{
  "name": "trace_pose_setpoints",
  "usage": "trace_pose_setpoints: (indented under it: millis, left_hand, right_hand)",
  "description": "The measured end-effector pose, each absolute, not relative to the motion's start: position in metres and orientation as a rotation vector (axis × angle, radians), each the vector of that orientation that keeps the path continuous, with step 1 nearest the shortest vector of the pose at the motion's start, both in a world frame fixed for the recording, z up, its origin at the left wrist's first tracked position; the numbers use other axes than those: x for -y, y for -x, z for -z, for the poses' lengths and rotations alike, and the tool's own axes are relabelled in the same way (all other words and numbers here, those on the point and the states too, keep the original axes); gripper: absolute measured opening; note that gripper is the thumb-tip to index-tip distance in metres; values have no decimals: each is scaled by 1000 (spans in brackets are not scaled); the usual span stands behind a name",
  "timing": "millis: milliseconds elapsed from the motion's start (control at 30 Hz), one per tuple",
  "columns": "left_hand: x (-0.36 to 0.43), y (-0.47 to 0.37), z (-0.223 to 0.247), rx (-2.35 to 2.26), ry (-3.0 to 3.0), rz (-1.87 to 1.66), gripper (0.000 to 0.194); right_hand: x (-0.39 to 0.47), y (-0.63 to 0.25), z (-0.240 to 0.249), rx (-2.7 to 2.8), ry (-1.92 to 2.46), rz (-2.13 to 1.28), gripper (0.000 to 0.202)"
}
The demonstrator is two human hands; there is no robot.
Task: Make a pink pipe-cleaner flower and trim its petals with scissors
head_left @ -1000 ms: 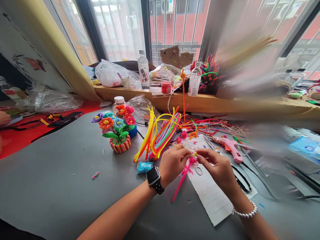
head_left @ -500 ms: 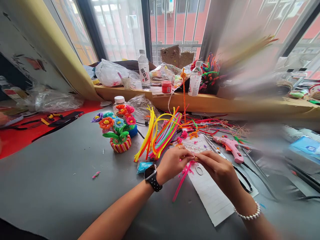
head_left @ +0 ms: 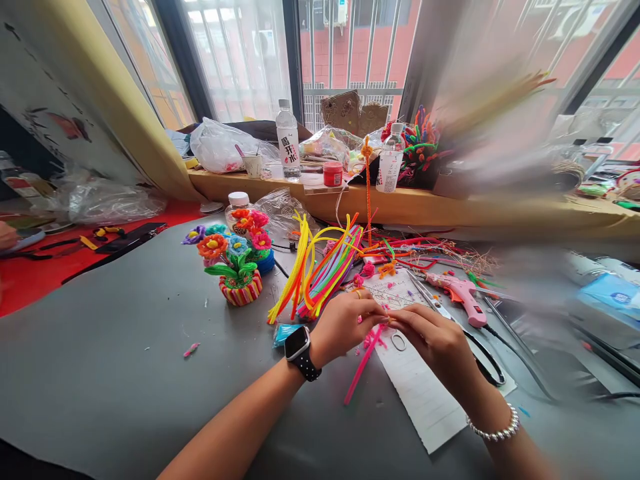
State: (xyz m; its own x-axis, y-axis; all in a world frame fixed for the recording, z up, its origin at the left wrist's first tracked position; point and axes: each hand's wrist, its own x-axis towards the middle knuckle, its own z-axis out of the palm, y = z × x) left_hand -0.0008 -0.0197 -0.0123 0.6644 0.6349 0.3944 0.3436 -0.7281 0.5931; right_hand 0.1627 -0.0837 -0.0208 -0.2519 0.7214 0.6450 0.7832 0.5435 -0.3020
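Note:
My left hand [head_left: 347,325], with a watch at its wrist, is closed in a pinch over the table. Its fingertips meet those of my right hand [head_left: 434,335], which is closed too. A pink pipe cleaner [head_left: 361,373] slants down from below the joined fingertips; whether they grip it is hidden. Beneath my right hand lies a white paper sheet [head_left: 425,408], with pink bits and a small ring [head_left: 399,342] on it. A bundle of colored pipe cleaners [head_left: 333,267] lies beyond my left hand. The blue packet [head_left: 289,334] sits beside my watch.
At the left stands a pot of pipe-cleaner flowers [head_left: 240,292]. Scissors [head_left: 490,359] and a pink glue gun [head_left: 466,300] lie to the right. Bottles [head_left: 289,143] and a red jar [head_left: 333,175] stand on the sill. Another person's hand [head_left: 7,235] shows at the left edge.
My hands stay joined, with my left wrist shifted slightly left and its watch turned a little. At the left edge, the other person's hand has come further into view.

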Motion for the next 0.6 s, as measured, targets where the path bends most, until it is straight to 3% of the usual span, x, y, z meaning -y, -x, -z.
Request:
trace_pose_setpoints:
  millis: [600]
  left_hand:
    - [16, 4, 7, -615, -2542, -878, 18]
  right_hand:
    - [86, -159, 23, 2056, 1159, 347, 15]
